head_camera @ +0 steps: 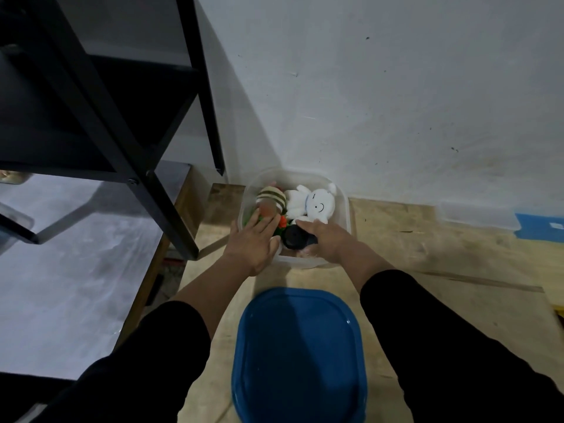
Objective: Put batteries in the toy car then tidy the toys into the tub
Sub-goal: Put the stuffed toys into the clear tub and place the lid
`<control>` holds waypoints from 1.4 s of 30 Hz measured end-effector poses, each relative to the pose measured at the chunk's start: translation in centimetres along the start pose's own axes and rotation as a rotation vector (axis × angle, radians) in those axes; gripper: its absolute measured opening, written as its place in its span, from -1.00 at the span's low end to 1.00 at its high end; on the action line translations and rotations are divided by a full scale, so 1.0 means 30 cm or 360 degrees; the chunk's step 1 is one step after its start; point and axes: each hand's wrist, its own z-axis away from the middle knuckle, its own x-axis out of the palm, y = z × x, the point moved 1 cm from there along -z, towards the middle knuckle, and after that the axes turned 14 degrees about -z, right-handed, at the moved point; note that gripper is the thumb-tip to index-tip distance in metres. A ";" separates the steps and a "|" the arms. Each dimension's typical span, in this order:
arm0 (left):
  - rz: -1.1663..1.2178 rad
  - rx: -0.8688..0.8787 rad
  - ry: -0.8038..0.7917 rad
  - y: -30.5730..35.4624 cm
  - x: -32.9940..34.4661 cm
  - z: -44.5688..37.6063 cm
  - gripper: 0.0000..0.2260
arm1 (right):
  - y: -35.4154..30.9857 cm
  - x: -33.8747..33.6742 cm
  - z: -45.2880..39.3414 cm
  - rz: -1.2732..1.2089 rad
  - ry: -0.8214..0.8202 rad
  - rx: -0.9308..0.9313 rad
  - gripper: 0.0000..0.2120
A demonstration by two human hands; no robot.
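Toys filled the tub (344, 209); the blue lid (299, 355) lay nearer, just behind both wrists. Left hand (254, 239) pressed flat and open on them; right hand (326, 236) gripped a black toy (294, 236).

The clear tub (344, 206) holds a white plush (317, 204), a striped plush (271, 196) left of it, and a black toy (294, 236) nearer.

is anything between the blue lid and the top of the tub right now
Yes. Both hands reach into the tub: the left hand lies flat on the toys, the right hand is by the white plush. The blue lid lies on the floor nearer the person.
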 end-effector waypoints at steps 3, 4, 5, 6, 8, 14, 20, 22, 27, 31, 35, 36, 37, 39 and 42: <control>-0.0005 0.0037 -0.0067 -0.002 -0.006 0.002 -0.52 | -0.020 0.014 0.018 0.0083 -0.0030 -0.0053 -0.44; 0.0005 0.0048 -0.0071 0.000 -0.011 0.006 -0.51 | -0.023 0.019 0.027 0.0112 0.0012 -0.0084 -0.46; 0.0019 0.0057 -0.0063 0.001 -0.016 0.011 -0.51 | -0.023 0.024 0.037 0.0146 0.0051 -0.0109 -0.47; 0.0029 0.0066 -0.0045 0.003 -0.020 0.017 -0.51 | -0.020 0.025 0.050 0.0201 0.0088 -0.0136 -0.48; 0.0029 0.0080 0.0008 0.010 -0.026 0.032 -0.52 | -0.002 0.025 0.067 0.0302 0.0157 -0.0153 -0.48; 0.0013 0.0011 0.0138 0.044 -0.035 0.109 -0.51 | 0.012 0.012 0.155 0.0345 0.0440 -0.0249 -0.49; 0.0087 -0.0162 0.0135 0.090 -0.005 0.260 -0.49 | 0.050 0.074 0.319 0.0227 0.0679 -0.0341 -0.46; 0.0147 -0.0253 0.0076 0.119 0.036 0.327 -0.49 | 0.085 0.135 0.386 0.0272 0.0661 -0.0345 -0.43; 0.0212 -0.0488 -0.0304 0.227 0.179 0.509 -0.41 | 0.215 0.328 0.542 0.0309 0.0240 -0.0126 -0.24; 0.0259 -0.0583 -0.0495 0.302 0.275 0.617 -0.32 | 0.273 0.447 0.628 0.0231 -0.0061 0.0016 -0.06; 0.0329 -0.0562 -0.0487 0.357 0.334 0.666 -0.26 | 0.281 0.509 0.693 0.0228 -0.0182 -0.0047 0.00; 0.0338 -0.0565 -0.0476 0.368 0.342 0.672 -0.24 | 0.284 0.524 0.700 0.0252 -0.0190 -0.0055 0.00; 0.0364 -0.0578 -0.0458 0.376 0.347 0.677 -0.22 | 0.286 0.537 0.707 0.0275 -0.0195 -0.0059 0.01; 0.0440 -0.0610 -0.0415 0.387 0.350 0.686 -0.18 | 0.289 0.557 0.718 0.0314 -0.0211 -0.0057 0.01; 0.0474 -0.0621 -0.0365 0.391 0.346 0.698 -0.12 | 0.293 0.570 0.736 0.0273 -0.0186 -0.0059 -0.03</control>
